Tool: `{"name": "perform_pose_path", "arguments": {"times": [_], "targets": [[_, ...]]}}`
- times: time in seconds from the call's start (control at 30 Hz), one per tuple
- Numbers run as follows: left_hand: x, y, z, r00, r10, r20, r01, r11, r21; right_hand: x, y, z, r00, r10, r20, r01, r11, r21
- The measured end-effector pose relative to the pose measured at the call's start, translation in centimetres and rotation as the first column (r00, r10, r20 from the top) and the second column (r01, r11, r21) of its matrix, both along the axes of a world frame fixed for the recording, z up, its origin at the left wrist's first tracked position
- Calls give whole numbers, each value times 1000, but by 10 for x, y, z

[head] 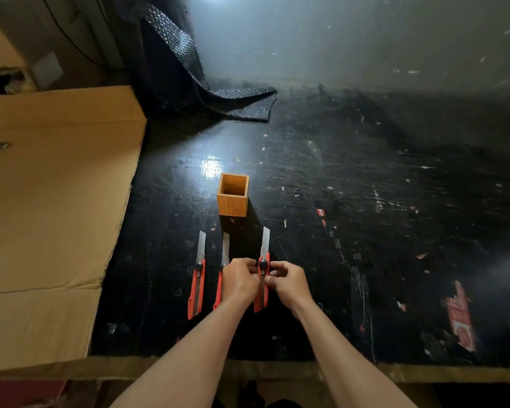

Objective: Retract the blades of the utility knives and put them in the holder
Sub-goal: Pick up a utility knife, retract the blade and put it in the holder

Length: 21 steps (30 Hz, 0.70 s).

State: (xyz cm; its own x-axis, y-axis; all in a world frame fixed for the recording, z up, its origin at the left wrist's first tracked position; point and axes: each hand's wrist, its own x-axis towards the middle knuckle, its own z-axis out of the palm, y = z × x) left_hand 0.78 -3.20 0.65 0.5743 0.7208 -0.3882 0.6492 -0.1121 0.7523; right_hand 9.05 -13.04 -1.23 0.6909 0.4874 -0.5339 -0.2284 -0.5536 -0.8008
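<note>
Three red utility knives with blades extended lie side by side on the black table (365, 231). The left knife (197, 287) and the middle knife (222, 260) rest untouched, the middle one partly hidden behind my left hand (239, 279). Both hands grip the right knife (263, 278): my left hand holds its body from the left, and my right hand (287, 282) pinches it at the black lock knob. Its blade points away toward the square wooden holder (233, 195), which stands upright with nothing visible inside, just beyond the blade tips.
A large cardboard sheet (47, 207) covers the table's left side. A black textured mat (218, 95) is crumpled at the back. A red label (461, 316) is stuck near the front right. The table's front edge (277, 366) runs just below the knives.
</note>
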Motion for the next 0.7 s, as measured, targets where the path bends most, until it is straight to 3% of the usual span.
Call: {"name": "perform_pose_path", "arguments": {"times": [0.2, 0.47, 0.7], "targets": [[1, 22, 24, 985, 31, 169, -6, 989, -147, 15, 10, 43, 998, 56, 14, -58, 977, 208], [1, 70, 84, 915, 63, 399, -1, 988, -152, 27, 51, 105, 996, 70, 47, -84, 908, 411], [-4, 123, 145, 848, 36, 529, 136, 949, -284, 33, 96, 162, 992, 112, 52, -122, 814, 568]]}}
